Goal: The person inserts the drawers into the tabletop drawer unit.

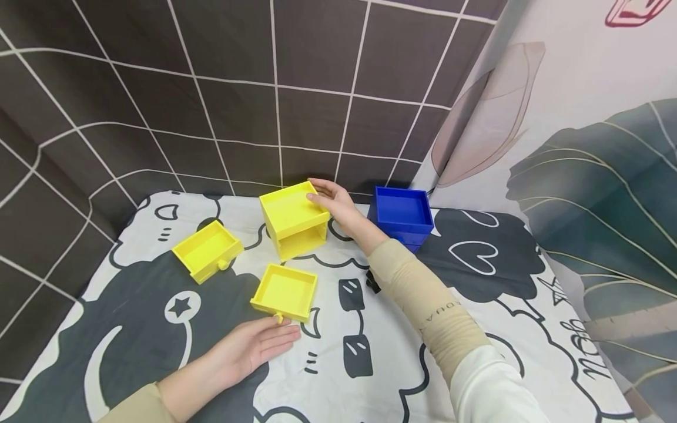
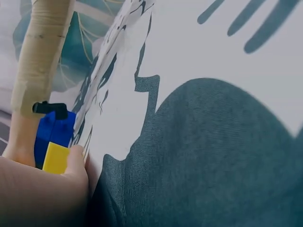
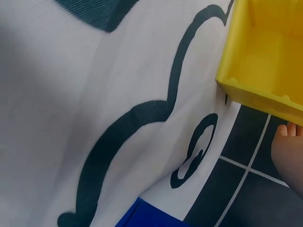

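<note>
A yellow cabinet shell (image 1: 293, 220) stands near the back of the table, its open front facing me. My right hand (image 1: 324, 195) rests on its top right edge with fingers fairly straight; the right wrist view shows the yellow shell (image 3: 265, 61) and one fingertip (image 3: 288, 146) beside it. Two yellow drawers lie loose: one (image 1: 208, 249) to the left, one (image 1: 285, 292) in front with its knob (image 1: 278, 319) toward me. My left hand (image 1: 275, 342) lies flat on the cloth, fingertips just below that knob, holding nothing. A blue cabinet (image 1: 403, 216) stands right of the yellow shell.
A cartoon-print cloth (image 1: 476, 294) covers the table. A dark tiled wall (image 1: 238, 106) closes the back and left; a leaf-print curtain (image 1: 592, 176) hangs on the right. In the left wrist view the blue cabinet (image 2: 54, 130) shows behind my right sleeve (image 2: 40, 52).
</note>
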### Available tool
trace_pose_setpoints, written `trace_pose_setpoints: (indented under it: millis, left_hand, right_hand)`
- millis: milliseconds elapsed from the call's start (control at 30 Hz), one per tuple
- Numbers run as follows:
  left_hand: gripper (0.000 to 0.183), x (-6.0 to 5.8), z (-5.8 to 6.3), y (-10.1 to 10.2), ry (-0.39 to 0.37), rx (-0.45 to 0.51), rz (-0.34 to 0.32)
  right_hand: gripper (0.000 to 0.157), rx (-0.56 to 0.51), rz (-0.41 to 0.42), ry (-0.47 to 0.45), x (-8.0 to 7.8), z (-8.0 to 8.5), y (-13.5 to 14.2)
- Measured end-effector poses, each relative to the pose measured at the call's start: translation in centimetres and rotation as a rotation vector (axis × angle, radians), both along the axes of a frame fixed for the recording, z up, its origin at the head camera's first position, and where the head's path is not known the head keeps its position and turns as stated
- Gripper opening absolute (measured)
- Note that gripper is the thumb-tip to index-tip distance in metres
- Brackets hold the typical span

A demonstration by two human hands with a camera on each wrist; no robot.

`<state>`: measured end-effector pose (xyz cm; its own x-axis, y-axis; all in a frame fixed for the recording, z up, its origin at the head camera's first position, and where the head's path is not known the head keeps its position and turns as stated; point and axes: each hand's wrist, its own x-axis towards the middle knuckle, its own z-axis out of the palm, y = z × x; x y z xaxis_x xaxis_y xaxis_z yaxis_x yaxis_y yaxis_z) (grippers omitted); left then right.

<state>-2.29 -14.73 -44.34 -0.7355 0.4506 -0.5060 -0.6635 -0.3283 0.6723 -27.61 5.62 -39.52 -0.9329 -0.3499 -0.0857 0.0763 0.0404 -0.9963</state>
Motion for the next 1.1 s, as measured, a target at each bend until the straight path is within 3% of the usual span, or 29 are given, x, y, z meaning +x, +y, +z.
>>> trace_pose_setpoints:
  millis: [200, 567, 1100]
  left_hand:
    - [0.05, -0.4, 0.1, 0.2, -0.007, -0.003, -0.009]
    - [0.053, -0.7, 0.2, 0.3, -0.032, -0.046, 0.002]
    - [0.056, -0.9, 0.3, 0.1, -0.053, -0.031, -0.001]
  right_hand:
    - [0.048, -0.037, 0.008, -0.04, -0.1, -0.2, 0.0]
    - [0.048, -0.077, -0.016, 0.003, 0.1, -0.4, 0.2]
    - [0.046, -0.109, -0.202, 0.082, 1.3, -1.4, 0.5]
